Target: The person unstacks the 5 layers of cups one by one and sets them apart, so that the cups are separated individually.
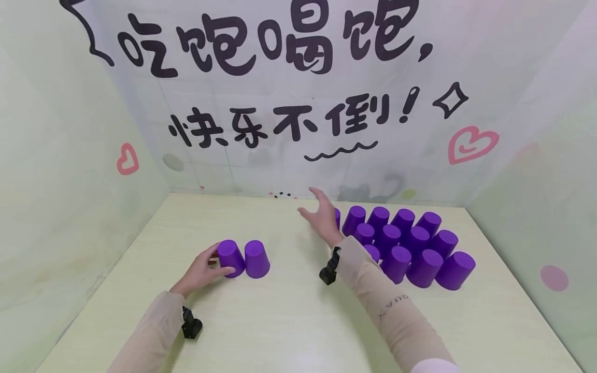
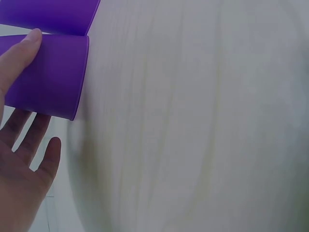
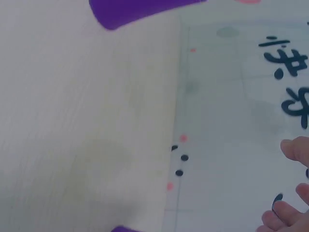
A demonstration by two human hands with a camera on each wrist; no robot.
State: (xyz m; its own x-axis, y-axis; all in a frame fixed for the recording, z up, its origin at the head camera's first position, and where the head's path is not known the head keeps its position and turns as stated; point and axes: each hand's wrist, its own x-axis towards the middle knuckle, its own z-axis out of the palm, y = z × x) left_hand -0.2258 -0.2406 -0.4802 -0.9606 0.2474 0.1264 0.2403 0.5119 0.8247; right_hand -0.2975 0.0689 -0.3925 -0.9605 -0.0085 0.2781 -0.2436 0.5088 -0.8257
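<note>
Two upside-down purple cups stand side by side left of the table's middle. My left hand [image 1: 199,273] holds the left cup [image 1: 231,258], thumb across its near side and fingers on its far left side. Close beside it stands the second cup [image 1: 257,260], which the hand does not hold. In the left wrist view the thumb lies over the held cup [image 2: 53,75], with the other cup [image 2: 53,14] next to it. My right hand [image 1: 323,218] hovers with thumb and fingers spread, holding nothing, just left of a partly hidden purple cup [image 1: 338,217].
Several more upside-down purple cups [image 1: 424,268] stand in rows on the right of the pale table [image 1: 289,321]. My right forearm partly covers the nearest ones. A printed backdrop [image 1: 280,171] rises behind the table, and pale walls flank both sides.
</note>
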